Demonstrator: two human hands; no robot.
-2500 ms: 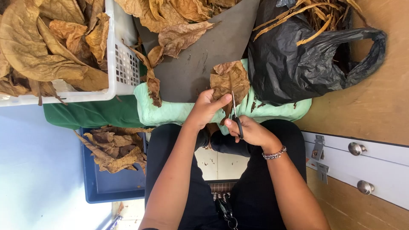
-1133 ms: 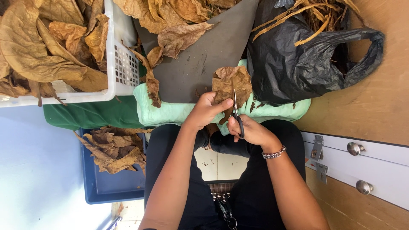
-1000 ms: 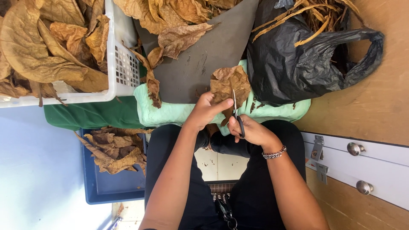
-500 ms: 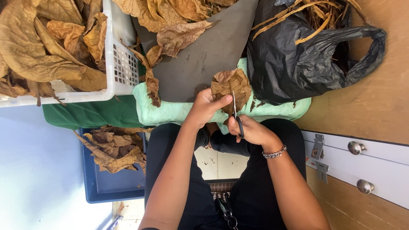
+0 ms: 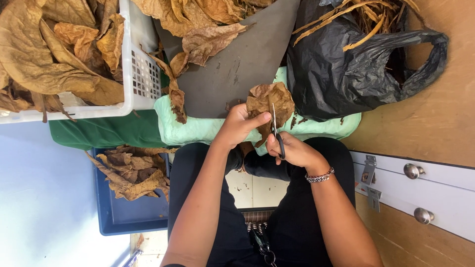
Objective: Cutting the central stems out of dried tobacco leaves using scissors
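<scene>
The dried brown leaf sits just above your two hands, over the pale green cushion that lies across your lap. Your left hand holds it from the left side: your fingers are curled and pressed onto the lower edge of the leaf, pinching it between thumb and fingertips. Your right hand is just beside it, closed around the dark handles of a pair of scissors. The thin metal blades point up into the middle of the leaf and look nearly closed, though you cannot tell exactly how far apart they stand.

The leaf is crinkled, brittle-looking and roughly round, with curled, ragged edges. A beaded metal bracelet circles your right wrist.

Beyond the cushion lies a flat grey board with more wrinkled leaves on it. To the left, a white slotted plastic basket is heaped with large golden-brown leaves, and below it a dark blue crate holds a smaller pile. To the right, a crumpled black plastic bag stands open, with stiff yellowish leaf stems inside.
</scene>
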